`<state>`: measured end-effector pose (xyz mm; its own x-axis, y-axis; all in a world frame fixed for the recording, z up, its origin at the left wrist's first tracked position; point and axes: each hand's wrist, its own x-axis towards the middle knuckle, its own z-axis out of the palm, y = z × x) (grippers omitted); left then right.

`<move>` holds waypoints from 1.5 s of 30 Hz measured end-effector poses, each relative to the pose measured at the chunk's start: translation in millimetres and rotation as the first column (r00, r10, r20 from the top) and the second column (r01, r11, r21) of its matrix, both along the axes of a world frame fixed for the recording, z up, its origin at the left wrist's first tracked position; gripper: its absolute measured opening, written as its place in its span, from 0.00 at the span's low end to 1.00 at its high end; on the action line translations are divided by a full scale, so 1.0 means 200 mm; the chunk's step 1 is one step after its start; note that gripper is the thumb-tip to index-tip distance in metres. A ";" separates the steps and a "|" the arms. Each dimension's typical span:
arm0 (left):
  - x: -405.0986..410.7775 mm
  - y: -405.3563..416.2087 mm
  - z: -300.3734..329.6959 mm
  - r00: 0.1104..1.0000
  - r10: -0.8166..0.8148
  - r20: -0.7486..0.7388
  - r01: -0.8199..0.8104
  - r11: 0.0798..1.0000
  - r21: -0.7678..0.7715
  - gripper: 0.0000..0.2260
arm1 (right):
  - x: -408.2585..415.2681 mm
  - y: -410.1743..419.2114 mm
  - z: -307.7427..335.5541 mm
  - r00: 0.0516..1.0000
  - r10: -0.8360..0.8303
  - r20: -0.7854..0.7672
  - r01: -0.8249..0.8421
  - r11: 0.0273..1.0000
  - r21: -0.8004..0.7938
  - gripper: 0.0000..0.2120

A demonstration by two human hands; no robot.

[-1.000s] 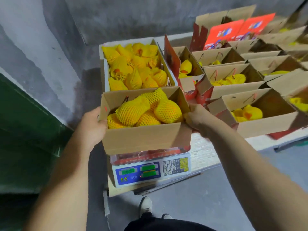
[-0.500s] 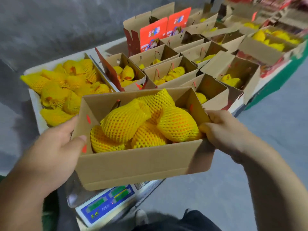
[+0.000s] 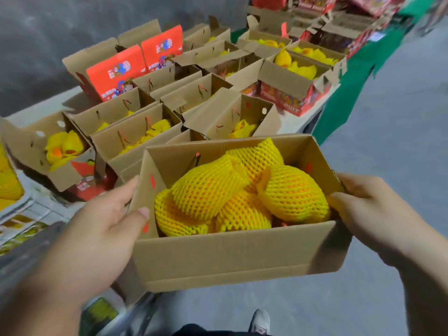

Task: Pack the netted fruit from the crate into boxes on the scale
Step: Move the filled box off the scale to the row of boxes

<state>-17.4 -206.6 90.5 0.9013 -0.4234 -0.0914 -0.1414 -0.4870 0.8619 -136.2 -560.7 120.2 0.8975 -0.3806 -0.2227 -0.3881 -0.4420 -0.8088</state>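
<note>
Netted fruit [image 3: 242, 195] fills an open cardboard box [image 3: 232, 258] held in the air by a person, seen from a head camera, with grey floor [image 3: 388, 146] under its right half. Several yellow foam-netted pieces are piled inside, reaching about to the rim. The left hand [image 3: 97, 229] grips the box's left end wall, thumb hooked over the rim on the inside, fingers out of sight behind the cardboard. The right hand [image 3: 371, 214] grips the right end wall, fingers curled over the rim, fingertips touching the nearest net. From 9 to 1 o'clock of the held box, rows of open boxes [image 3: 135, 137] stand on a table [image 3: 288, 122], most showing some yellow fruit, flaps upright. Two red printed flaps [image 3: 135, 66] stand up at 11 o'clock. At 8 o'clock, low beside the left wrist, part of the scale [image 3: 101, 311] shows, blurred. At 9 o'clock, at the frame's edge, a sliver of netted fruit in the crate [image 3: 9, 183] is visible. A grey shoe [image 3: 260, 321] shows at 6 o'clock.
</note>
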 end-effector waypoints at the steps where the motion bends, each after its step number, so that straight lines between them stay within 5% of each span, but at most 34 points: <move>1: 0.02 -0.13 0.00 1.000 -0.013 -0.012 0.013 1.000 -0.005 0.27 | 0.00 -0.10 0.00 1.000 -0.024 -0.001 0.024 1.000 -0.010 0.20; 10: 0.70 -1.40 0.10 0.956 -0.283 0.082 0.271 0.953 0.136 0.21 | 0.11 -0.90 -0.09 0.910 -0.413 0.030 0.412 0.910 0.038 0.03; 17: 1.42 -2.32 0.12 0.897 -0.379 0.229 0.355 0.924 0.139 0.24 | 0.59 -1.36 -0.17 0.688 -0.713 0.136 0.687 0.700 0.195 0.09; 20: 1.75 -2.56 0.05 0.905 -0.390 0.170 0.380 0.921 0.089 0.24 | 0.89 -1.50 -0.24 0.673 -0.732 0.104 0.685 0.670 0.288 0.16; 26: 2.32 -2.71 -0.24 0.965 -0.217 0.145 0.181 0.956 0.230 0.24 | 1.50 -1.56 -0.56 0.660 -0.751 0.029 0.650 0.590 0.480 0.19; 31: 2.43 -2.74 -0.57 0.971 -0.036 0.238 -0.073 0.897 0.435 0.23 | 1.89 -1.44 -0.83 0.628 -0.729 -0.273 0.678 0.339 0.653 0.24; 33: 2.37 -2.77 -0.70 0.972 -0.042 0.230 -0.089 0.843 0.530 0.25 | 2.02 -1.36 -0.88 0.695 -0.669 -0.264 0.658 0.443 0.609 0.28; 36: 2.24 -2.80 -0.80 0.962 0.074 0.262 -0.195 0.858 0.474 0.32 | 2.12 -1.35 -0.87 0.784 -0.548 -0.293 0.601 0.548 0.582 0.25; 39: 2.11 -2.83 -0.81 0.926 0.262 0.273 -0.346 0.878 0.331 0.33 | 2.19 -1.58 -0.82 0.751 -0.569 -0.336 0.654 0.711 0.259 0.32; 41: 2.02 -2.82 -0.82 0.892 0.370 0.262 -0.434 0.862 0.263 0.33 | 2.22 -1.74 -0.75 0.816 -0.563 -0.133 0.576 0.811 0.098 0.39; 43: 2.00 -2.82 -0.83 0.874 0.432 0.223 -0.479 0.842 0.249 0.33 | 2.30 -1.83 -0.71 0.962 -0.263 0.068 0.268 0.960 -0.080 0.40; 45: 2.03 -2.83 -0.82 0.874 0.446 0.191 -0.485 0.823 0.297 0.35 | 2.44 -1.92 -0.76 0.983 0.181 0.002 -0.165 0.900 -0.403 0.37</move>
<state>388.5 -771.8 -74.4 0.9955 0.0861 -0.0391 0.0913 -0.7677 0.6343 351.4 -943.8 -31.6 0.9621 -0.2682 -0.0489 -0.2483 -0.7882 -0.5632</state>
